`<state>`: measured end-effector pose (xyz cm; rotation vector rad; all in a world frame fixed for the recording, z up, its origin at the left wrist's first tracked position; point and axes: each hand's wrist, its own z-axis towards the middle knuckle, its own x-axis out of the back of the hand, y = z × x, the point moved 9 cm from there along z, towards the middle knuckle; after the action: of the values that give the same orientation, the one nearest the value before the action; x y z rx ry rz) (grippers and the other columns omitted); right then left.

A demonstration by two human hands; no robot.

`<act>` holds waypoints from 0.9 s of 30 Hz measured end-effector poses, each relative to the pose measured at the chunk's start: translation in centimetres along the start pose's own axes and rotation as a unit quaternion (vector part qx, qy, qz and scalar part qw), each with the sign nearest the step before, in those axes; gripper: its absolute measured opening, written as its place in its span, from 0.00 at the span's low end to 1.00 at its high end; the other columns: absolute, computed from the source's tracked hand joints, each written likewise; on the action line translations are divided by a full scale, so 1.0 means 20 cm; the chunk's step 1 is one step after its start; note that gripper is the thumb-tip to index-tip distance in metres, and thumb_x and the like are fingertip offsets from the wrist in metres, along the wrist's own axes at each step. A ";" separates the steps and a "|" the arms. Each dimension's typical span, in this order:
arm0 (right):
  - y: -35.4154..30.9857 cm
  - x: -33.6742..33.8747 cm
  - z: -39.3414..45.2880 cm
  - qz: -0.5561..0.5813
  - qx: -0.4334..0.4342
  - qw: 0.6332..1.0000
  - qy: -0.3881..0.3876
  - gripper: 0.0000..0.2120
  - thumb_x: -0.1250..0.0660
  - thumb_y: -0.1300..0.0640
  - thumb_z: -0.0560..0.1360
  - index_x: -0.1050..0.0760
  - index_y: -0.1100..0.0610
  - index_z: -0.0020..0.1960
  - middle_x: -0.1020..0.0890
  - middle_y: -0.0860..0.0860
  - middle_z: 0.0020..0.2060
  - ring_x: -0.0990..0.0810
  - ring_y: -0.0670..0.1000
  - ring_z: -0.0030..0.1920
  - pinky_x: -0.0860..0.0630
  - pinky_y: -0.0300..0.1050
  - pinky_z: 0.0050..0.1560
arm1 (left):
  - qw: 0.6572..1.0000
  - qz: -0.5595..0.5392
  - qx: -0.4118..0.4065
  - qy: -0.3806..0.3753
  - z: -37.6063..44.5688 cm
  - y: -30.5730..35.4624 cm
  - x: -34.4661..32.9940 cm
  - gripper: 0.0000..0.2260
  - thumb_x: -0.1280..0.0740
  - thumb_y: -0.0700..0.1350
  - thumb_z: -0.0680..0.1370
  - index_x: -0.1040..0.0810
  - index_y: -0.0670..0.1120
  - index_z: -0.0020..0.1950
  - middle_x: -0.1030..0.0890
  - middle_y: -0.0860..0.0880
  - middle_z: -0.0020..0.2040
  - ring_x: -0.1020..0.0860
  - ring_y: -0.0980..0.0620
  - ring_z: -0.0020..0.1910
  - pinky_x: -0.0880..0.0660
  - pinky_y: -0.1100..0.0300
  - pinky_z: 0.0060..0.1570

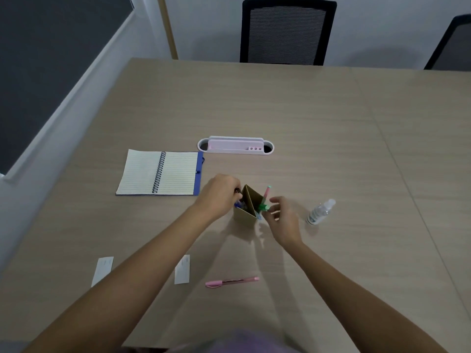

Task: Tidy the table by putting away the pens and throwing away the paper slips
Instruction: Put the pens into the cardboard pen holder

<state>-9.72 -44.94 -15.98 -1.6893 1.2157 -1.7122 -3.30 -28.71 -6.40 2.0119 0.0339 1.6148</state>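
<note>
Tan pen holder (246, 212): holds blue, green and pink pens. Left hand (219, 196) grip clamped on dark pen (238, 191); right hand (283, 219) grip apart. Bottle (319, 212) label unreadable.

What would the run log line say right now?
left hand: pen into tan holder | right hand: open beside it | pink pen, two white paper slips left

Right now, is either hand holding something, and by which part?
The left hand pinches a dark pen by its top end over the pen holder. The right hand seems to hold a green pen, grip unclear.
</note>
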 end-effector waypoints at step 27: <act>-0.01 0.17 -0.03 0.175 0.034 0.984 0.027 0.06 0.44 0.62 0.80 0.34 0.52 0.47 0.19 0.55 0.42 0.16 0.55 0.42 0.18 0.47 0.43 | 0.827 -0.485 0.267 -0.091 0.04 -0.32 -0.57 0.16 0.35 0.45 0.78 0.28 0.44 0.66 0.20 0.42 0.59 0.20 0.47 0.47 0.25 0.58 0.39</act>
<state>-10.87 -47.46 -13.87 -1.3038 1.3687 -1.5715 -3.81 -27.60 -19.49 1.9500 1.3375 0.7646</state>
